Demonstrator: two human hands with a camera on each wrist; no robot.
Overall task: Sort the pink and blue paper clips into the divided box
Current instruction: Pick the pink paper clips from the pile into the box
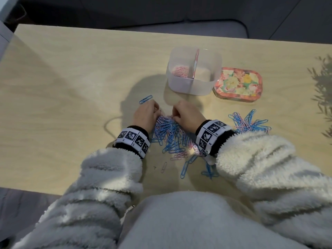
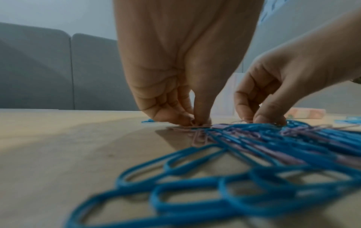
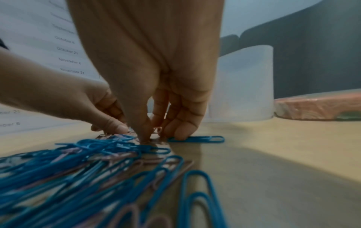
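A mixed pile of blue and pink paper clips (image 1: 170, 133) lies on the table in front of me. Both hands work at its far end. My left hand (image 1: 156, 110) has its fingers curled down, and thumb and fingertips pinch pink clips (image 2: 197, 131) at the pile's edge. My right hand (image 1: 175, 114) also curls down, thumb and fingers (image 3: 175, 128) closed on a small pink clip (image 3: 159, 129). A blue clip (image 3: 197, 139) lies under its fingertips. The clear divided box (image 1: 188, 85) stands just beyond, with pink clips (image 1: 181, 71) in its left compartment.
A floral lid (image 1: 238, 83) lies right of the box. A second mixed heap of clips (image 1: 249, 123) sits to the right, and a single blue clip (image 1: 145, 99) lies beyond my left hand. Loose clips trail toward the table's near edge. A grey sofa stands behind the table.
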